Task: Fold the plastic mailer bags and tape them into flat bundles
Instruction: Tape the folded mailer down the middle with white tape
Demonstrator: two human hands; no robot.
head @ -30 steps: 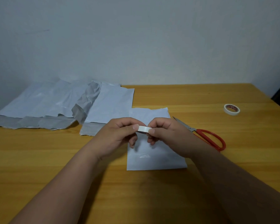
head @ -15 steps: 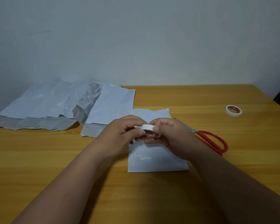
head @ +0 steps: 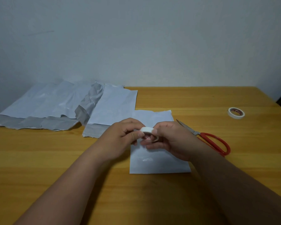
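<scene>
- Glossy white folded mailer bag [head: 159, 163] lies flat on the wooden table [head: 201, 101].
- Left hand [head: 122, 137] and right hand [head: 172, 140] both pinch a white tape roll [head: 148, 134], fingers curled.

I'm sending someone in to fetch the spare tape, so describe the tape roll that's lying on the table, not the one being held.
Start at the wooden table and look to its far right side, beyond the red-handled scissors. The spare tape roll lies flat there on bare wood, alone. Unlike the tape roll that both hands grip over the folded mailer bag, nothing touches it.
</scene>
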